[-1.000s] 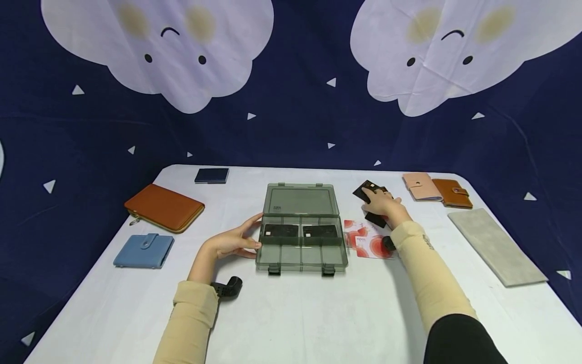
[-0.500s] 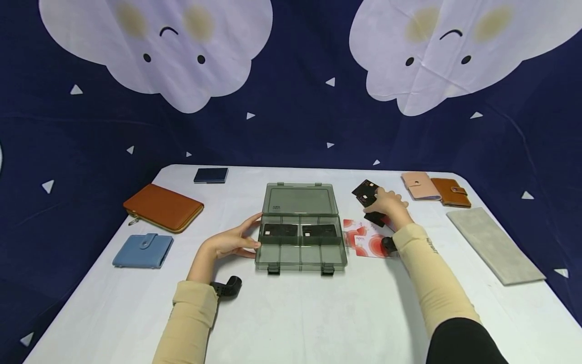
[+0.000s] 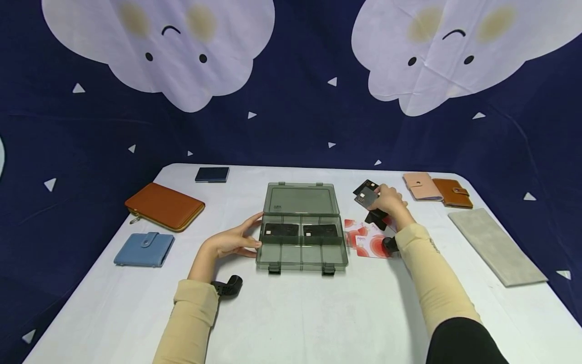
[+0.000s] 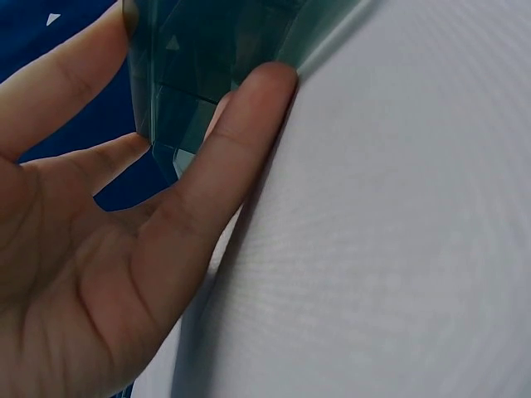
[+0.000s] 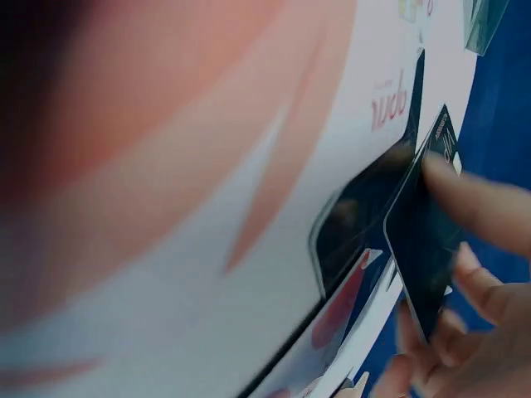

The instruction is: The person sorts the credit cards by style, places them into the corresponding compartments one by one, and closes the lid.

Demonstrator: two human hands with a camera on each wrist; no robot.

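Note:
A smoky-green divided plastic box (image 3: 313, 258) lies with its lid (image 3: 301, 199) laid back. Two black cards, a left card (image 3: 281, 230) and a right card (image 3: 320, 231), sit in its upper compartments. My left hand (image 3: 233, 241) touches the box's left side with spread fingers; in the left wrist view its thumb (image 4: 224, 157) rests along the edge. To the right, my right hand (image 3: 392, 201) pinches a black card (image 5: 423, 240) between thumb and fingers, tilted up. Another black card (image 3: 367, 185) lies just behind it, and more dark cards (image 3: 376, 219) lie below.
Red-and-white cards (image 3: 375, 247) lie right of the box. At the left are a brown zip wallet (image 3: 164, 206), a blue wallet (image 3: 143, 249) and a dark flat case (image 3: 212, 174). Pink (image 3: 422, 186) and brown (image 3: 452, 193) wallets and a grey wallet (image 3: 497, 247) lie at the right.
The right hand has drawn back slightly toward me and right, and lifted a black card from the dark cards, its face now tilted. The left hand stays at the box.

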